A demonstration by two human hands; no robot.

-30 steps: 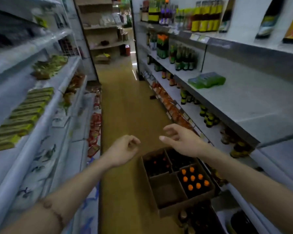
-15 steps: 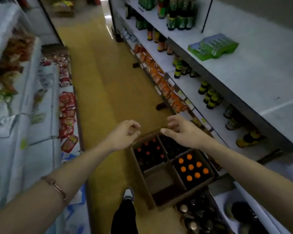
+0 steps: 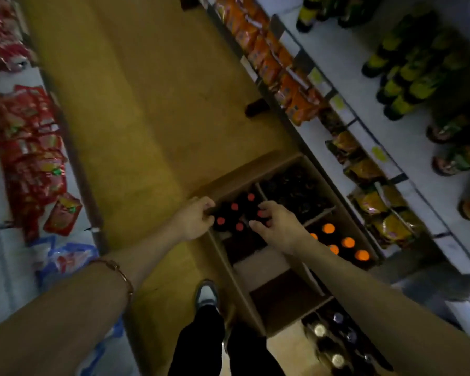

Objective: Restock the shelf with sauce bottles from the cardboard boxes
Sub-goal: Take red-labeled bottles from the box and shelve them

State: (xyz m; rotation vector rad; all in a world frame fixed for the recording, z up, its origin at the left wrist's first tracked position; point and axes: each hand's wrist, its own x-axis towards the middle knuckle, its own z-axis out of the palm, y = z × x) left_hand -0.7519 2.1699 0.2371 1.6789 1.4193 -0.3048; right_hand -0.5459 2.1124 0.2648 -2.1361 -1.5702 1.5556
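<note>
Hands dropped onto red-capped bottles [image 3: 235, 213] in the box [image 3: 280, 161] (12 o'clock): left hand [image 3: 194, 221] and right hand [image 3: 276, 223] curled, grip unclear; lifting comes next.

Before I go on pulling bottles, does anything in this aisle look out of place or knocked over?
One thing: a red packet at the near end of the left shelf sits tilted, hanging off the edge, unlike the rest. The red-capped bottles under the left hand and right hand stand upright; no spill shows.
</note>
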